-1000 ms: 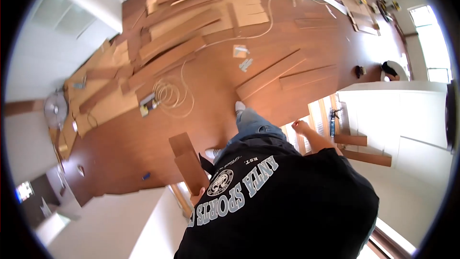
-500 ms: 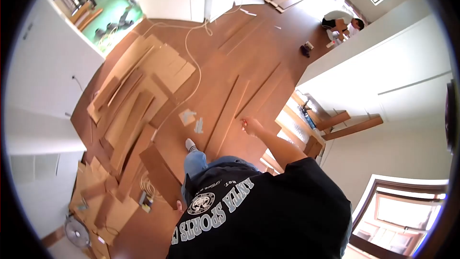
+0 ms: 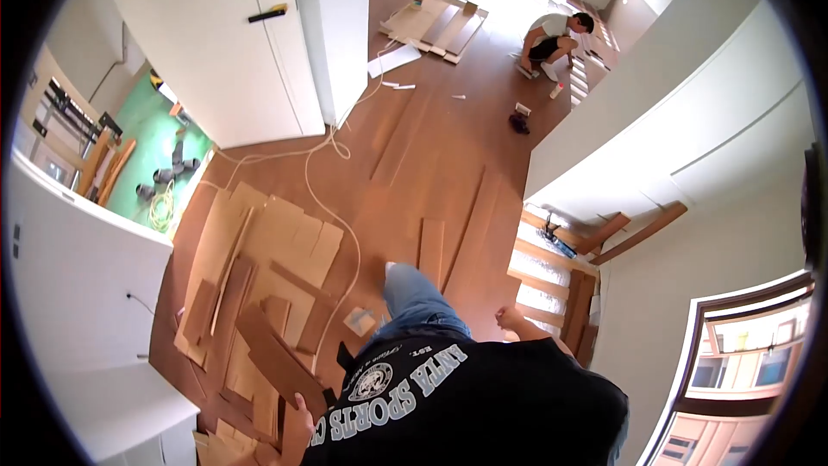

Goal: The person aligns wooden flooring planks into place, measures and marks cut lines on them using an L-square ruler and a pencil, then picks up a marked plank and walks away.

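Observation:
At the lower left, my left hand (image 3: pixel 297 421) grips the near end of a brown floorboard (image 3: pixel 274 347), which slants away beside my leg. My right hand (image 3: pixel 509 318) hangs out to the right near the open strip of floor, its fingers curled in. Whether it holds something small is hidden. Ahead of my bent knee a loose floorboard (image 3: pixel 431 246) lies on the laid brown floor (image 3: pixel 379 233). Several more boards rest on flattened cardboard (image 3: pixel 302 237) to the left.
A pale cord (image 3: pixel 332 217) winds across the floor. At right, wooden battens (image 3: pixel 536 283) show in an unfinished strip, with two boards sticking up by a caulking gun (image 3: pixel 561 246). A co-worker (image 3: pixel 552 39) squats at the back. White cabinets (image 3: pixel 216 52) stand at left.
I have moved forward across the floor, and the view has shifted. My left hand has brought its floorboard forward beside me. My right arm has dropped back closer to my body.

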Demonstrator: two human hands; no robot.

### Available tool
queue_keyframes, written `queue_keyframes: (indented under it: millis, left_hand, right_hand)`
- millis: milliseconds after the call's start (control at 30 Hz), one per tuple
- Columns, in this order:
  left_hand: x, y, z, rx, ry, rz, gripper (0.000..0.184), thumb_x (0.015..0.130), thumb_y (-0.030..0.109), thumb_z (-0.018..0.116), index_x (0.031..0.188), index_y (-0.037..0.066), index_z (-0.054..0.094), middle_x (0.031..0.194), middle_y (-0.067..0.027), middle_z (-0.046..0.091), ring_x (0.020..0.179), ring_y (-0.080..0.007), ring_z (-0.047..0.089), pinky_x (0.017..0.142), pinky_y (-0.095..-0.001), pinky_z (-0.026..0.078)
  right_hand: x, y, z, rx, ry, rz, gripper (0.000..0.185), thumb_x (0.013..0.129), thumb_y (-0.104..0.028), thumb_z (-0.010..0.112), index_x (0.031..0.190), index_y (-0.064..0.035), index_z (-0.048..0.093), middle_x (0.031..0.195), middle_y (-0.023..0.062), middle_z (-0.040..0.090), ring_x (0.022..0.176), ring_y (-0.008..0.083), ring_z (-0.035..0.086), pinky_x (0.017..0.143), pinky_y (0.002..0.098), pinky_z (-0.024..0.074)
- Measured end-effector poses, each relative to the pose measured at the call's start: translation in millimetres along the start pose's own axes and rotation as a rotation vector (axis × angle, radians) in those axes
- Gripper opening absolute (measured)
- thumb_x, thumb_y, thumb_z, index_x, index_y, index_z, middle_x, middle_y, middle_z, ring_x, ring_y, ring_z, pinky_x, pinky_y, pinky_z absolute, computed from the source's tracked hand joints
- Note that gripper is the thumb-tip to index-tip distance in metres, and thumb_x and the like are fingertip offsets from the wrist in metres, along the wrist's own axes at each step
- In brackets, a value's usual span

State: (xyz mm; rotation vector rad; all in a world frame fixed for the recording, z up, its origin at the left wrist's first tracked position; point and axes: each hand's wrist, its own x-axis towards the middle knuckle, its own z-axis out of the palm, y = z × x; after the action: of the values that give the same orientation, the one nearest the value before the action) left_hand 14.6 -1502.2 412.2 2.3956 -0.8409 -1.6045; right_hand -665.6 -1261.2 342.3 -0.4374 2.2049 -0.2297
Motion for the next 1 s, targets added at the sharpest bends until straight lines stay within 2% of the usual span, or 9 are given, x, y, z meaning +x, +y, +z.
queue_keyframes:
  millis: [133,167,233,300,433,567,767,900,1000]
  left_hand:
    - [59.4,124.8,45.5,0.014,-0.043,-0.012,0.095,0.092,0.073,0.071,0.148,-0.004,0.061,0.146,-0.0204,0.068,0.135,-0.0362,0.064,0.114,-0.0467,0.05]
    - [71.8,159.0,64.0,0.012,-0.063,-0.01,0.095,0.092,0.073,0.07,0.149,-0.003,0.061,0.146,-0.0203,0.068,0.135,-0.036,0.064,0.114,-0.0466,0.05]
    - [80.9,219.9,90.0,-0.021,-0.094,-0.034,0.097,0.093,0.074,0.069,0.15,-0.003,0.06,0.147,-0.02,0.067,0.136,-0.0357,0.063,0.114,-0.0465,0.049]
    - [89.9,259.5,109.5,-0.036,-0.114,-0.04,0.098,0.093,0.076,0.067,0.151,-0.003,0.059,0.148,-0.0196,0.067,0.137,-0.0353,0.063,0.115,-0.0464,0.049]
    - [107.2,302.6,102.0,-0.184,-0.138,-0.104,0.1,0.094,0.078,0.065,0.153,-0.002,0.058,0.151,-0.019,0.065,0.139,-0.0347,0.062,0.116,-0.0462,0.048]
    - [105.5,267.5,87.6,-0.426,-0.101,-0.279,0.102,0.094,0.081,0.063,0.155,-0.001,0.057,0.153,-0.0184,0.064,0.141,-0.034,0.061,0.117,-0.046,0.047]
    - [182.5,297.3,90.7,-0.769,-0.07,-0.442,0.105,0.096,0.084,0.059,0.158,0.0,0.055,0.156,-0.0175,0.063,0.143,-0.033,0.059,0.119,-0.0457,0.046]
    - [265.5,335.9,60.5,-0.894,-0.083,-0.518,0.108,0.096,0.087,0.056,0.16,0.001,0.054,0.159,-0.0169,0.061,0.145,-0.0323,0.058,0.12,-0.0455,0.045]
    - [280.0,431.5,1.1,-0.891,-0.066,-0.467,0.111,0.096,0.087,0.057,0.164,0.0,0.048,0.164,-0.0167,0.057,0.15,-0.0324,0.054,0.124,-0.0458,0.042]
  right_hand:
    - [127.1,-54.6,-20.5,-0.409,-0.29,-0.072,0.044,0.099,-0.046,0.065,0.115,-0.0086,0.083,0.108,0.019,0.082,0.104,0.0342,0.079,0.092,0.0491,0.061]
    - [135.2,-115.0,-41.1,-0.41,-0.227,-0.029,0.032,0.103,-0.032,0.062,0.11,-0.0045,0.077,0.112,0.0159,0.08,0.08,0.0303,0.079,0.068,0.0424,0.0652]
    - [256.8,-143.6,-45.7,-0.901,0.189,-0.729,0.033,0.102,-0.034,0.062,0.109,-0.0047,0.077,0.114,0.0156,0.08,0.085,0.0372,0.077,0.072,0.0503,0.0641]
    - [283.9,-308.3,-105.3,-0.654,-0.171,-0.548,0.03,0.099,-0.032,0.064,0.105,-0.0081,0.081,0.093,0.0224,0.078,0.094,0.043,0.076,0.083,0.0541,0.0607]
    - [310.9,-601.9,-202.5,-0.615,0.007,-0.546,0.023,0.092,-0.02,0.071,0.111,-0.0103,0.081,0.11,0.0232,0.079,0.105,0.0464,0.075,0.088,0.0533,0.0595]
    - [380.5,-783.8,-201.0,0.454,-0.259,-0.387,0.013,0.102,-0.003,0.061,0.108,-0.0081,0.071,0.09,0.0052,0.071,0.073,0.0156,0.067,0.061,0.0313,0.0522]
    - [384.9,-905.8,-92.3,0.177,-0.608,-0.34,0.012,0.107,-0.016,0.061,0.096,-0.0131,0.066,0.084,-0.0031,0.064,0.066,0.0075,0.057,0.052,0.028,0.0417]
    - [373.4,-901.2,11.3,-0.857,-0.573,-0.765,0.024,0.107,-0.031,0.064,0.108,-0.0069,0.067,0.084,0.0094,0.072,0.07,0.0199,0.067,0.064,0.0397,0.0534]
    - [301.9,-996.1,41.5,-0.663,-0.108,-0.901,0.038,0.105,-0.042,0.067,0.104,-0.0043,0.071,0.092,0.025,0.072,0.085,0.0403,0.071,0.078,0.0501,0.0564]
